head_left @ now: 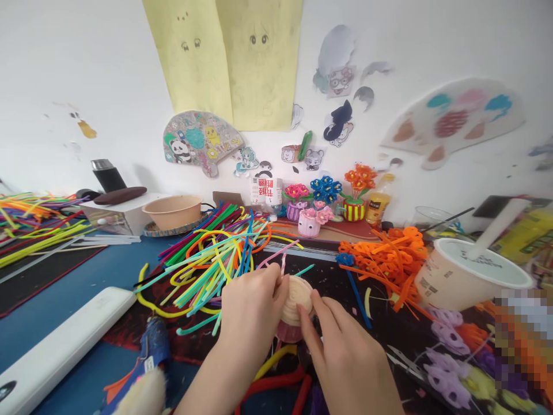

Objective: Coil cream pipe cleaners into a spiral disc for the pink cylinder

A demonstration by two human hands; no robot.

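Note:
Between my two hands is a small round pot (298, 297) with a cream spiral-coiled face turned up and a pink ribbed side below it. My left hand (250, 311) is closed at the pot's left edge, thumb and finger pinched together. A thin pink-and-white strand (283, 265) sticks up just behind those fingers. On the other side, my right hand (345, 346) grips the pot's right edge, with fingertips resting on the coiled face. The pot's lower part is partly hidden by the hands.
Loose pipe cleaners (207, 276) lie in a heap behind my left hand. Orange pipe-cleaner loops (389, 253) and a lidded cup with a straw (466, 276) stand to the right. Small flower pots (309, 223) line the back. A white bar-shaped device (64, 351) lies at left.

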